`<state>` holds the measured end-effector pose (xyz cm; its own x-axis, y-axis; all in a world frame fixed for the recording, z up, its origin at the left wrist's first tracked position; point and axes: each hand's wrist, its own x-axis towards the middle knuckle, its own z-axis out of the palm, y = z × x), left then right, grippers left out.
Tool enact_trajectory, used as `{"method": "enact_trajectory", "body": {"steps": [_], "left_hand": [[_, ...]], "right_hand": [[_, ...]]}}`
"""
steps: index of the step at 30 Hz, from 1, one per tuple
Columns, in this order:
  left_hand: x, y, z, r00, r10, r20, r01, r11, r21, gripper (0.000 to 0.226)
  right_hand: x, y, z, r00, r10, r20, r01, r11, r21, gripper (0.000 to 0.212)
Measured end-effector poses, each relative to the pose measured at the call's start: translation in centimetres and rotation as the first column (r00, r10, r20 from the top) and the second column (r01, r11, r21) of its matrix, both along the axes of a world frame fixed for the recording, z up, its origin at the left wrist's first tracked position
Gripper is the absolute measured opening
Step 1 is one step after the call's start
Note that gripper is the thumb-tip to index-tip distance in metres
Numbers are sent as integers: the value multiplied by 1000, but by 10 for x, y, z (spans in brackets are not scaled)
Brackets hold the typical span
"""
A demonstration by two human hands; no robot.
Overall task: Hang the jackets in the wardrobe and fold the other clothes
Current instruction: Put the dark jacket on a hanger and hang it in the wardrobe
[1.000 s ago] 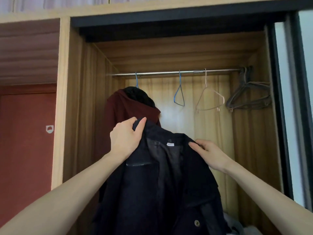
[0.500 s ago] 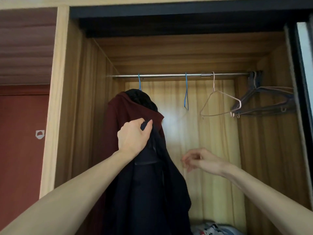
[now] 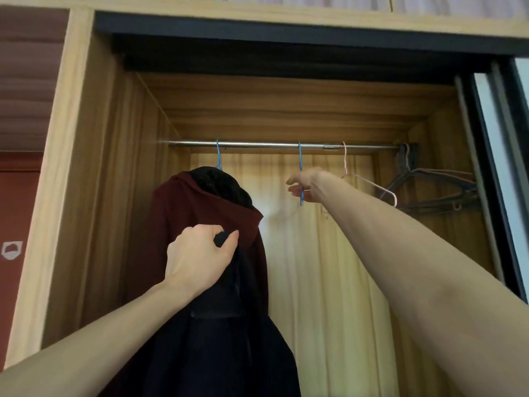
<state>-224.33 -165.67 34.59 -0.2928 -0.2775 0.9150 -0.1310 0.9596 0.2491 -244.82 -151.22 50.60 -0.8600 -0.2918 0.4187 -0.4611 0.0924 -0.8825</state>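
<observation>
In wardrobe (image 3: 86, 196): maroon jacket (image 3: 189, 213) (hanging).

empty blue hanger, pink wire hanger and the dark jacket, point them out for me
empty blue hanger (image 3: 300, 160): head view, on its neck below the rail
pink wire hanger (image 3: 372, 183): head view, on its sloping shoulder wire
dark jacket (image 3: 229, 339): head view, on the hanging body

Left hand (image 3: 197, 253) grips dark jacket (image 3: 229, 339); right hand (image 3: 306, 186) holds blue hanger (image 3: 301, 167) (on rail (image 3: 257, 144)).
</observation>
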Motion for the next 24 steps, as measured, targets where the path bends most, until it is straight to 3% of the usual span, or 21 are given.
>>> {"method": "enact_trajectory", "body": {"steps": [2, 7, 12, 16, 21, 24], "left_hand": [[5, -2, -1, 1000, 4, 11, -4, 1000, -1, 56], [14, -9, -7, 999, 17, 40, -17, 1000, -14, 55], [16, -13, -12, 999, 6, 36, -5, 1000, -10, 56], [13, -7, -17, 999, 14, 33, -13, 1000, -29, 56], [13, 5, -23, 998, 16, 67, -14, 999, -34, 57], [15, 14, -26, 996, 14, 82, -13, 1000, -14, 57]], "right_hand": [[-3, -6, 4, 1000, -17, 20, 18, 1000, -13, 4], [-17, -14, 2, 959, -236, -159, 243, 970, 24, 18], [-15, -16, -13, 942, -178, -285, 143, 980, -140, 19], [-1, -19, -59, 933, -195, -302, 93, 942, -322, 15], [-5, -25, -121, 965, -76, -250, 35, 986, -164, 16], [-3, -18, -141, 931, -180, -316, 126, 975, -184, 28]]}}
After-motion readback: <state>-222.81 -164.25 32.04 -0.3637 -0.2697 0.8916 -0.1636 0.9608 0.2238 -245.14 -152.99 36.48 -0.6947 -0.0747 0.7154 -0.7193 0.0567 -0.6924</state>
